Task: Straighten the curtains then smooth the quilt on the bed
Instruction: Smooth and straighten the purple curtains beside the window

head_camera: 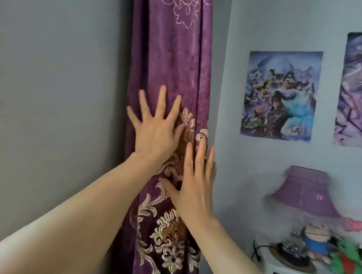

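A purple curtain [176,58] with cream and gold floral embroidery hangs in a narrow bunch down the middle of the view, between two grey-blue walls. My left hand [155,129] lies flat on it with fingers spread, near the curtain's left edge. My right hand [192,184] rests lower and to the right, palm on the fabric, fingers apart, its tips at the curtain's right edge. Neither hand grips the cloth. The bed and quilt are out of view.
At the lower right stands a white bedside table [290,272] with a purple fringed lamp [306,191], small plush toys [346,259] and a black cable. Two fantasy posters [281,94] hang on the right wall. A bare wall fills the left.
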